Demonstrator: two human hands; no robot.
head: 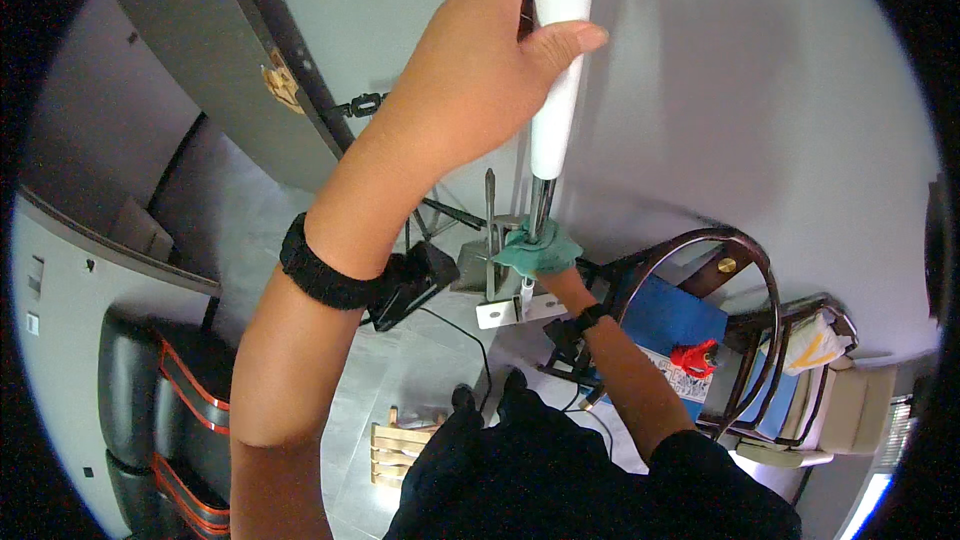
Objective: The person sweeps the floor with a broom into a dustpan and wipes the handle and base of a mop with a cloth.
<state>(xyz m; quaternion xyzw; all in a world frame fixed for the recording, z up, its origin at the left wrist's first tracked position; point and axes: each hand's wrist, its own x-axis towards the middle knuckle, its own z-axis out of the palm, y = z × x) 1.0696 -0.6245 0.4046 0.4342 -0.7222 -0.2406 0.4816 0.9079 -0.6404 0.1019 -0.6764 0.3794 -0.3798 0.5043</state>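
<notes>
My left hand (487,52) grips the white plastic handle (556,97) of a long-handled floor tool, its thumb across the front. Below the handle runs a shiny metal pole (541,199). Lower down, my right hand (556,281) holds a green cloth (544,247) wrapped around that pole; the cloth hides most of the fingers. The tool's white flat head (499,313) with holes shows near the floor, partly behind my right arm. It stands roughly upright close to the wall. Each wrist wears a black band with a dark device at it.
Behind the pole stands a grey dustpan (472,266) with an upright handle. A dark-framed chair (675,307) at right bears a red item (695,358). Black padded chairs (131,382) are at left, near an open door (195,37). A wooden slatted stool (397,454) and cables lie near my feet.
</notes>
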